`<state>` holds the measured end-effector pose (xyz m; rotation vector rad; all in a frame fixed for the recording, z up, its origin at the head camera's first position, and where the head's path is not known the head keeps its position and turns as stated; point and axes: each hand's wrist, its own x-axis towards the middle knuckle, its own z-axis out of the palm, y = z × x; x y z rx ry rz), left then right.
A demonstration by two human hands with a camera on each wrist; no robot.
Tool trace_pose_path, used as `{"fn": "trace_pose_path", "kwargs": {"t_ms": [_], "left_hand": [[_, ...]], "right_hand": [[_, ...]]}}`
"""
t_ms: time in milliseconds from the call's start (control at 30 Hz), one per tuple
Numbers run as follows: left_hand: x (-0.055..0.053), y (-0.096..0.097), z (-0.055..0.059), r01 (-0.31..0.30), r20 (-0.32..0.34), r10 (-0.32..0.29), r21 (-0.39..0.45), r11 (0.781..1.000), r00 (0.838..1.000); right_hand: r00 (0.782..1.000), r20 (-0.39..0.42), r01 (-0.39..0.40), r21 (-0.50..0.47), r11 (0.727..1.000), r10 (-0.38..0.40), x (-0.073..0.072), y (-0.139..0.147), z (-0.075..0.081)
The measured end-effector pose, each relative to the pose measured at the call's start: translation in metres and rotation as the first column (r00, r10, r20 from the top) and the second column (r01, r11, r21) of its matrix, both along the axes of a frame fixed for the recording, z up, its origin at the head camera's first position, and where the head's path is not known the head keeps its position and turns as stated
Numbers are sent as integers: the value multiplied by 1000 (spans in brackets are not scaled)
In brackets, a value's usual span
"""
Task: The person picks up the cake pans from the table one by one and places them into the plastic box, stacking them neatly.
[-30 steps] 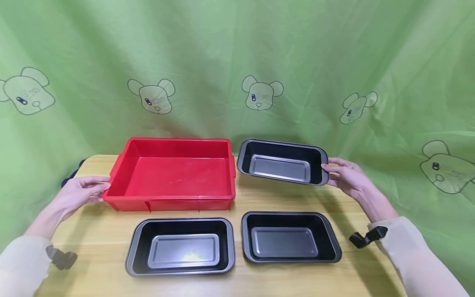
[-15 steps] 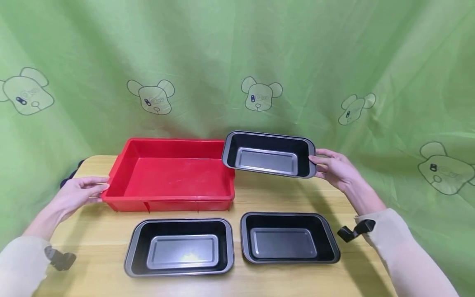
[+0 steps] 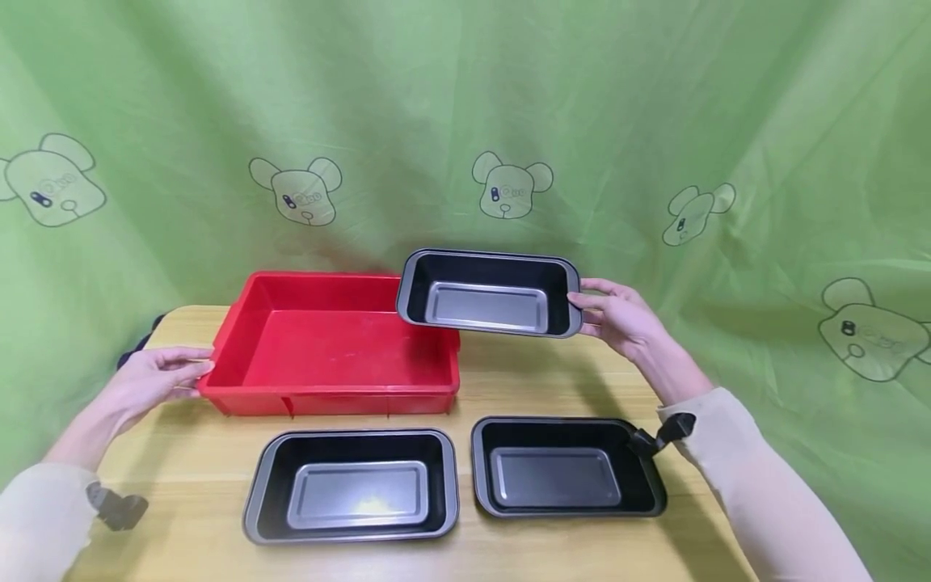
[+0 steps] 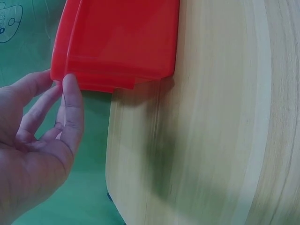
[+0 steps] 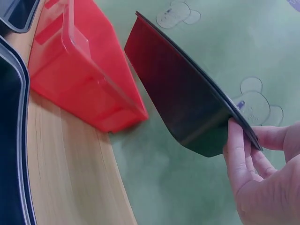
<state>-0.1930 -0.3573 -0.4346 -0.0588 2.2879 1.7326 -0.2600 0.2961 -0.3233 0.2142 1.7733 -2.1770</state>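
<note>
My right hand (image 3: 618, 317) pinches the right end rim of a dark loaf pan (image 3: 486, 305), thumb on top and fingers beneath. The pan hangs in the air, its left end overlapping the red tray's back right corner in the head view. In the right wrist view the loaf pan (image 5: 176, 86) is tilted, its underside showing. A red rectangular tray (image 3: 330, 402) stands on the table at the back left. My left hand (image 3: 149, 380) pinches that tray's left rim near its front corner. Fingertips (image 4: 71, 84) meet the rim of the red tray (image 4: 122, 42) in the left wrist view.
Two more dark loaf pans stand side by side at the front: a left pan (image 3: 352, 485) and a right pan (image 3: 567, 477). The wooden table (image 3: 553, 380) has a rounded back left corner. A green curtain (image 3: 407, 105) hangs close behind.
My right hand has carried the loaf pan leftward and slightly up, from beside the red tray to over its back right corner. The left hand and the tray stay in place.
</note>
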Motion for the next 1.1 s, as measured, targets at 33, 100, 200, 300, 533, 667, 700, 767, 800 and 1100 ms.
{"fn": "trace_pose_path", "kwargs": {"t_ms": [33,100,200,300,533,667,700,767,800,1100], "left_hand": [[0,0,0,0,1,0,4,1000,1000],[0,-1,1,1,4,-1,14,1000,1000],[0,0,1,-4,10,4,24,1000,1000],[1,0,0,-6,12,5,19,1000,1000],[1,0,0,-4,6,4,43,999,1000],[1,-1,0,-2,4,2,37,999,1000],[2,-2,0,-4,5,4,34,999,1000],[3,-3,1,-6,4,5,31,1000,1000],[3,-3,1,-6,4,6,33,999,1000],[1,-1,-1,3,9,-4,25,1000,1000]], "right_hand": [[1000,-2,-2,4,1000,2,-1,-3,0],[1000,-7,-5,9,1000,5,-2,-11,-1],[1000,-9,-8,23,1000,8,-4,-20,-2],[1000,-8,-10,40,999,11,-6,-29,-3],[1000,-13,-20,49,999,21,-9,-48,-8],[1000,-8,-26,56,998,26,-10,-59,-12],[1000,-10,-29,57,998,30,-10,-62,-13],[999,-13,-31,62,998,31,-12,-69,-16],[999,-15,-32,63,998,33,-12,-73,-17],[1000,0,-28,70,997,28,-13,-101,-28]]}}
